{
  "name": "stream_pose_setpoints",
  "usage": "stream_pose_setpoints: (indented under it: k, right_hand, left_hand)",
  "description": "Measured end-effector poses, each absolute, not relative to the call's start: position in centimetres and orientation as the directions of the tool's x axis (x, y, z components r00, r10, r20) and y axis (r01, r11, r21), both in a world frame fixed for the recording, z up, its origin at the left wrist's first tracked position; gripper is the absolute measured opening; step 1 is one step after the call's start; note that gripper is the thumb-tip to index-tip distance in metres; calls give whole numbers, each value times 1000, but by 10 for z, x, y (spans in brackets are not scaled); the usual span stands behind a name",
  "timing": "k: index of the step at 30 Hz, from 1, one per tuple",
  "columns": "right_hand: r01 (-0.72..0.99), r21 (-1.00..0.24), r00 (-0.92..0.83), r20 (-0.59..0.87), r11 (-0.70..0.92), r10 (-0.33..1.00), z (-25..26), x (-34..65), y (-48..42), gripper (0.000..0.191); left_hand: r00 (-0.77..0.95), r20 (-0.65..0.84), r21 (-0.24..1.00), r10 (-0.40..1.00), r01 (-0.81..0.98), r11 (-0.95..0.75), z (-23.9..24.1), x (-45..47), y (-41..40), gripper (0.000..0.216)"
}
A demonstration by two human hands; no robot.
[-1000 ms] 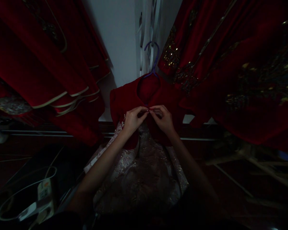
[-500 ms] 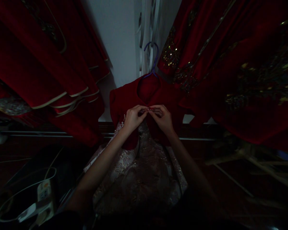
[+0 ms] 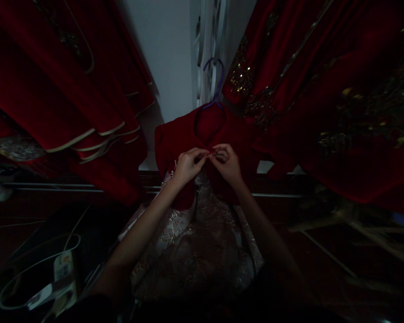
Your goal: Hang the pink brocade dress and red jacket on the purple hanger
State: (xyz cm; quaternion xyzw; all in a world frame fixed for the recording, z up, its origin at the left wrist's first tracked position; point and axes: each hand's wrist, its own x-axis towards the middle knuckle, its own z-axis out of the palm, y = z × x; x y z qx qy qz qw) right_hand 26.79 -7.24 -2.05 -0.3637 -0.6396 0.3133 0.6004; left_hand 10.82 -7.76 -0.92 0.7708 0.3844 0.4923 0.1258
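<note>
A small red jacket (image 3: 175, 134) hangs by a purple hanger (image 3: 218, 87) over a pale, shiny patterned skirt (image 3: 202, 242). At the jacket's front, just below its round neckline, my left hand (image 3: 189, 167) pinches the edge with thumb and fingertips. Right beside it, my right hand (image 3: 228, 165) grips the opposite edge, its thumb close to the left one. A small shiny reddish fastening shows between the fingertips; its exact kind is too dark to make out. Beaded trim hangs by my left wrist.
Red garments with pale piping (image 3: 54, 89) hang at the left, and red garments with gold sequins (image 3: 242, 76) at the right. A white power strip (image 3: 63, 273) with a cable lies at lower left. Wooden legs (image 3: 350, 220) stand at right.
The fingers of my right hand have lifted and shifted slightly at the front edge. My left hand stays nearly in place. The view has moved a little.
</note>
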Motion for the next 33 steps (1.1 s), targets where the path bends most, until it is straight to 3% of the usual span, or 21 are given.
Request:
stream_pose_setpoints:
  k: [11,15,24,33]
  right_hand:
    - [109,-786,-140,594,609,792,-20,274,-64,24]
    - [132,-786,-139,588,604,797,-23,277,-65,19]
    - [121,-801,-141,571,587,809,-24,281,-61,16]
    - [84,-829,-145,538,552,830,-16,282,-67,17]
  left_hand:
    - [193,694,544,694,491,-681,-13,115,-75,14]
    - [140,702,548,698,520,-655,-12,121,-76,16]
    - [189,643,581,742,512,-633,-8,119,-70,12]
    - [207,534,718,820,400,-569,0,109,-67,11]
